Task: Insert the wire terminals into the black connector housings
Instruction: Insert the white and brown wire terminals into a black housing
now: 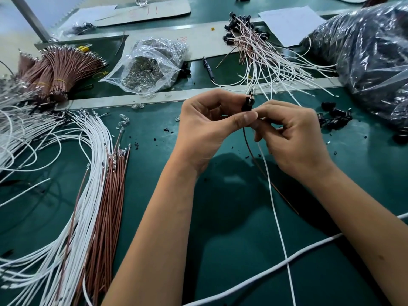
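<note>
Mid-insertion: my left hand [212, 122] pinches the black housing [246, 103] above the surface [220, 206] centre, right hand [293, 133] pinching brown wire [254, 157] and white wire [273, 195]; next, I judge, push terminals until seated.

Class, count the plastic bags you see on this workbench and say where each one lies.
3. A clear bag of small clear parts sits at centre back, a large dark bag at far right, and a small bag at back left. Others may lie out of view.
</note>
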